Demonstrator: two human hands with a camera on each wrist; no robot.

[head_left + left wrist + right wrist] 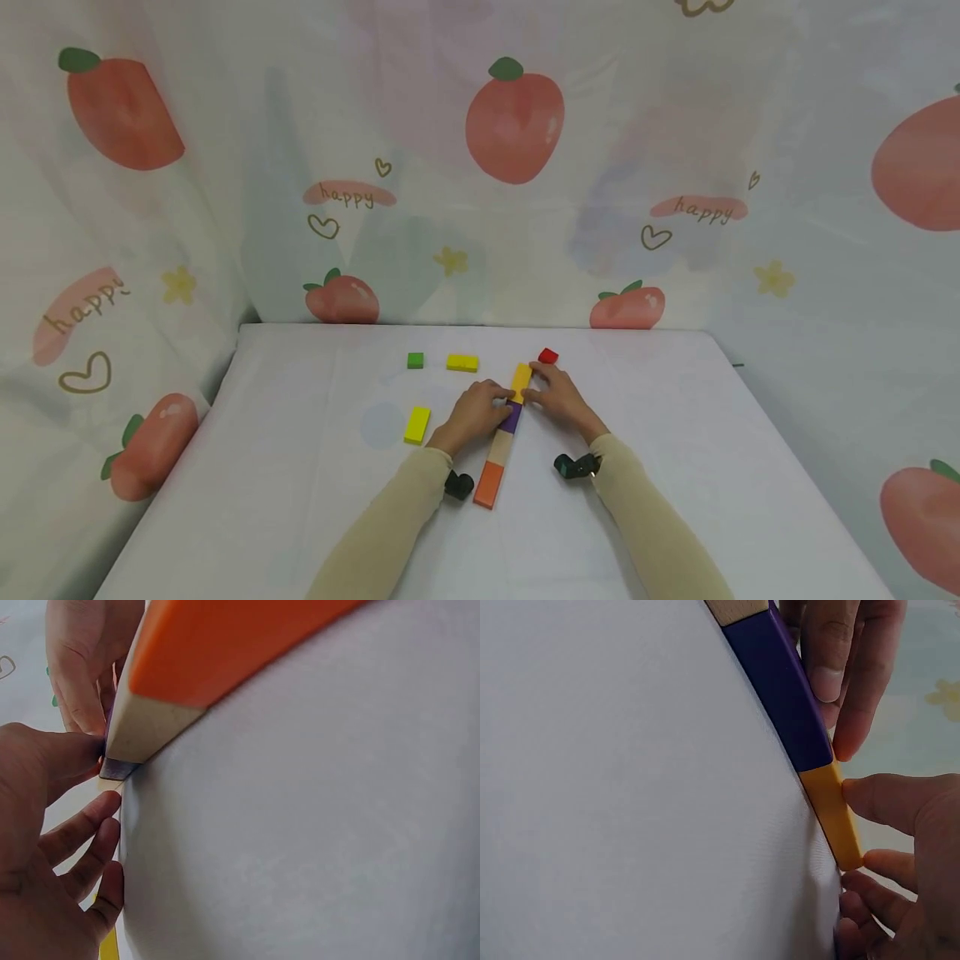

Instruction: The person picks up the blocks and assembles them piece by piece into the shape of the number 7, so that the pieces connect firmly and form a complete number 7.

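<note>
A row of blocks runs away from the person: an orange block (489, 485) nearest, then a plain wooden block (500, 448), a purple block (510, 418) and a yellow-orange block (521, 382) at the far end. My left hand (474, 413) holds the purple block with thumb and index fingertip, close to its joint with the yellow-orange one. From the right, my right hand (558, 396) grips the yellow-orange block, thumb on its near part and index finger at its far end. In the right wrist view the purple and yellow-orange blocks (832, 814) meet end to end.
Left of the row lies a yellow block (417, 425). Farther back are a green block (416, 360) and another yellow block (462, 362). A red block (548, 356) sits just beyond the right hand. White cloth (300, 500) covers the table; a printed curtain (420, 275) stands behind.
</note>
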